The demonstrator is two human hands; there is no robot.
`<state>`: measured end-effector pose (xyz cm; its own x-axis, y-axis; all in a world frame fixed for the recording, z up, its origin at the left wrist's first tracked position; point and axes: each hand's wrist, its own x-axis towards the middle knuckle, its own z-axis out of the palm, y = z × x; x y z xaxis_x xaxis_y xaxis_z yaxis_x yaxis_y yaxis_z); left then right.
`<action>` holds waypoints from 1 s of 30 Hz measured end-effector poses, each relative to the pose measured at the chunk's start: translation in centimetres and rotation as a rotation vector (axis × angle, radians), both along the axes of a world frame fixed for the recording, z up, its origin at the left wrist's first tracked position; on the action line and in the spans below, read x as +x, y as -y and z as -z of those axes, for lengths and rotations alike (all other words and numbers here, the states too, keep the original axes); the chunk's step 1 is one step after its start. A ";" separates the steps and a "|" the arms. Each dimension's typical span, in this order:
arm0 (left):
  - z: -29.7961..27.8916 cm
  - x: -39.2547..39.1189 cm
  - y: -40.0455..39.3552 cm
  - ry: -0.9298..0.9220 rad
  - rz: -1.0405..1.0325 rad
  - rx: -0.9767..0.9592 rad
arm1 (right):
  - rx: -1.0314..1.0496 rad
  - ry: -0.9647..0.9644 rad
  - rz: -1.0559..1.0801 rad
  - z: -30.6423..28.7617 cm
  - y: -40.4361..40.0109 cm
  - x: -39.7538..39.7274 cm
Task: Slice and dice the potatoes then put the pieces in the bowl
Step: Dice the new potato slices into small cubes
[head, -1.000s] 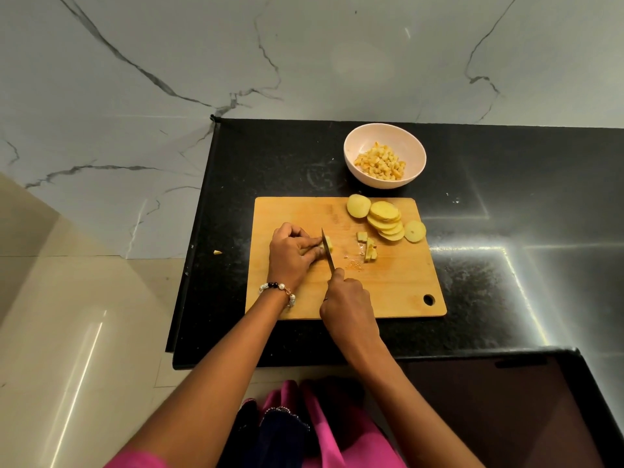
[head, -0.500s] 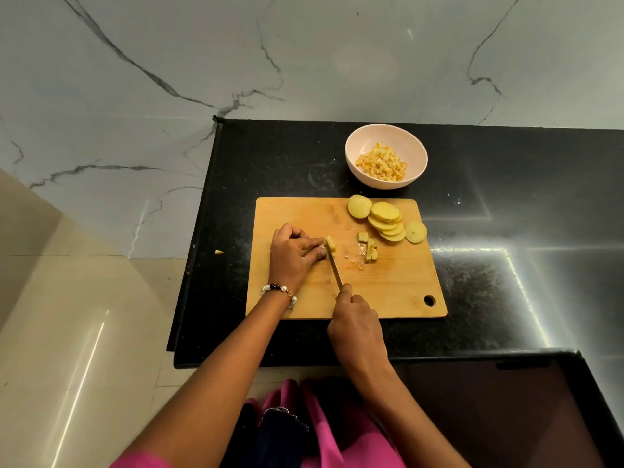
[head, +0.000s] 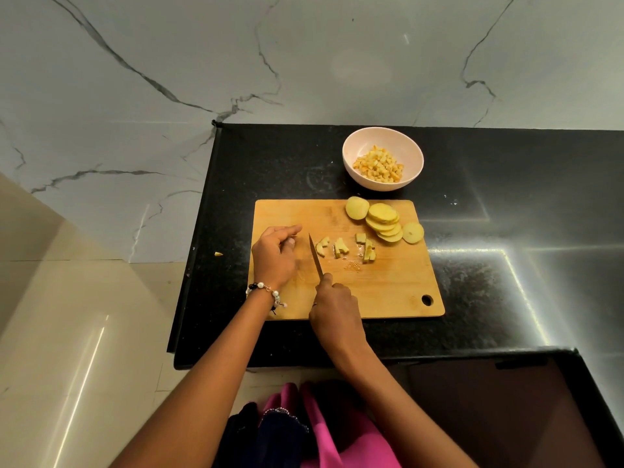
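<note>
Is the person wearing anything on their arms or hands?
Yes. The left wrist has a bracelet of white and black beads with a small dangling bit. Both arms are bare, with no sleeves showing. The right hand seems to wear a thin ring. Pink clothing shows below.

A black speckled stone tabletop (head: 506, 204) juts out from a wall (head: 304, 55) of pale grey marble with thin dark veins running across it. Bright strips of light reflect off the glossy stone on the right. To the left, a cream tiled floor (head: 67, 349) carries a long streak of reflected light. A dark recessed panel (head: 489, 417) sits at lower right.
</note>
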<state>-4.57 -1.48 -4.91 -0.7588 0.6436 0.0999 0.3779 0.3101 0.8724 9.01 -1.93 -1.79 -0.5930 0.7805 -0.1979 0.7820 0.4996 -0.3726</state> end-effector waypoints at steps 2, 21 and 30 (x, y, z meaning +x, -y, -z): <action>0.1 0.1 -0.1 -0.019 0.018 -0.014 | 0.021 -0.002 0.038 0.0 -0.4 -0.6; 0.2 2.8 -1.9 -0.173 0.089 -0.169 | 0.054 -0.103 0.347 -0.3 -3.8 6.1; -1.7 3.7 -5.6 -0.192 0.209 -0.131 | 0.114 -0.329 0.255 -1.0 -4.9 7.1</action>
